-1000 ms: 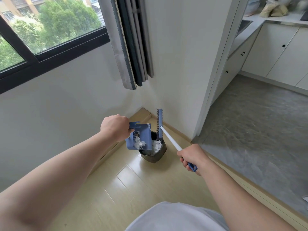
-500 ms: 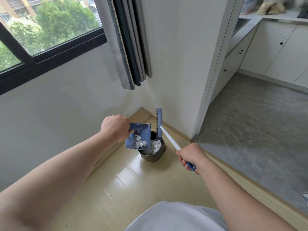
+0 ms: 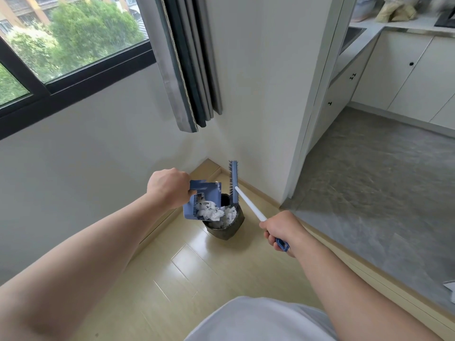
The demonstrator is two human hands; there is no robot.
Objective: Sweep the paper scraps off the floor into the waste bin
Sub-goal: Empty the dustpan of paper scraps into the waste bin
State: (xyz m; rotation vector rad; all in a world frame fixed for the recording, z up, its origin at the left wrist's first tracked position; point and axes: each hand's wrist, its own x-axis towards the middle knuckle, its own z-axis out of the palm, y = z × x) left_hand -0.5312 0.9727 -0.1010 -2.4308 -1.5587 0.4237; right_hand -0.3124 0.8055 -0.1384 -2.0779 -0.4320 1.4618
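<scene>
Waste bin point(image 3: 224, 232): dark, stood on the wooden floor point(image 3: 197, 279) close to the corner where the two walls met. Dustpan point(image 3: 209, 193): blue, held tilted above the bin's left rim, its mouth facing down and right toward the opening. Paper scraps point(image 3: 209, 212): white and crumpled, some at the pan's mouth, some heaped in the bin, the two lots seemingly touching. Left hand point(image 3: 170, 188): fist curled round the pan's handle, up and left of the bin, the nearer hand to it. Right hand point(image 3: 280, 230): fingers wrapped round the blue end of the brush point(image 3: 248, 202), to the bin's right. Brush's long axis ran from that hand up and left, its head on edge over the bin's far rim, just beside the pan. Emptying likely depended on tipping the pan's mouth further toward the bin's centre.
</scene>
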